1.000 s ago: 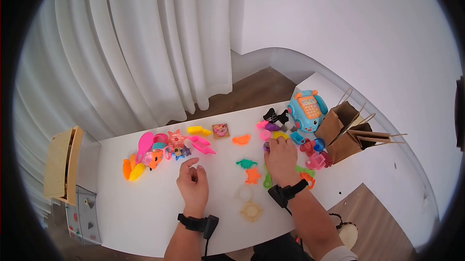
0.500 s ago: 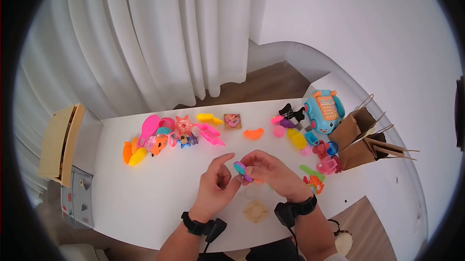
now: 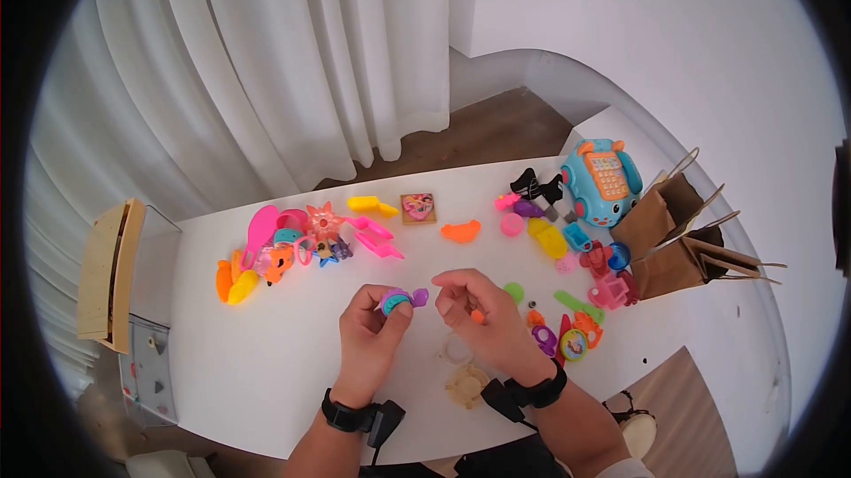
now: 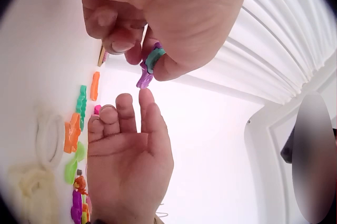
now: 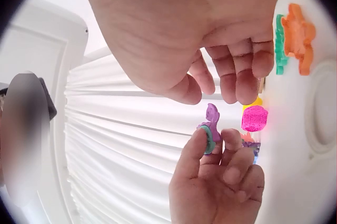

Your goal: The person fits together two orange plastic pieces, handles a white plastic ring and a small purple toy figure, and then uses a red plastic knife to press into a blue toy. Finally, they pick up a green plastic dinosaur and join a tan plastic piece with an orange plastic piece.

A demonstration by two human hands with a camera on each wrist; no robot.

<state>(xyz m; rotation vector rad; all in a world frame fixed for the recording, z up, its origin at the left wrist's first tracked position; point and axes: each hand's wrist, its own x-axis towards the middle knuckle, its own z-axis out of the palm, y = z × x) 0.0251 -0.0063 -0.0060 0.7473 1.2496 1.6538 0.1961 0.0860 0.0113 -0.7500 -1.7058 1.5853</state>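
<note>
Small purple-and-teal plastic toy [image 3: 396, 302]: over the white table [image 3: 257, 372], near side; teal part pinched by the left hand [image 3: 369, 340], apparently leaving its purple end clear. Right hand [image 3: 495, 327]: beside it, empty, fingers loosely bent.

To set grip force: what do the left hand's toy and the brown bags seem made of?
The purple-and-teal toy in the left hand: probably smooth plastic, given its even colors and molded shape; rubber is possible. The brown bags: likely matte paper, judging by dull walls and sharp folds.
</note>
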